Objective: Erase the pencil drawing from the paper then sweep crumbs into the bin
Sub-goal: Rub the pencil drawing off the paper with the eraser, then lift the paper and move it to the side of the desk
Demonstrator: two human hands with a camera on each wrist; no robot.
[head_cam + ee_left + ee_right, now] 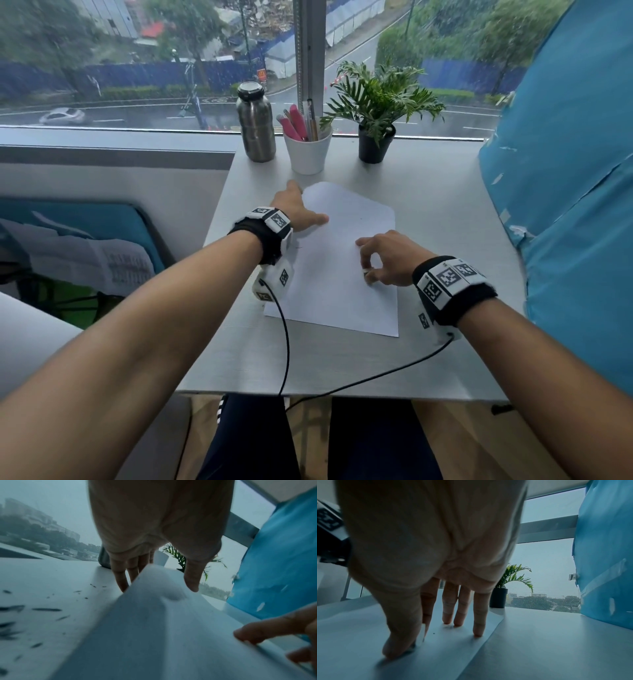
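A white sheet of paper (342, 267) lies on the grey table (445, 212). My left hand (294, 209) is at its far left edge. In the left wrist view that hand (158, 588) pinches the paper (154, 628), thumb on top and fingers under, and the edge bulges up off the table. Dark eraser crumbs (46, 609) lie on the table left of the sheet. My right hand (373, 260) rests on the sheet's right side and pinches a small eraser (368, 275) between thumb and forefinger. In the right wrist view its other fingertips (477, 632) touch the paper (359, 635).
A steel bottle (256, 126), a white cup of pens (308, 150) and a potted plant (376, 137) stand at the table's far edge by the window. A blue sheet (565, 205) hangs along the right side. Printed paper on something teal (85, 260) sits left of the table.
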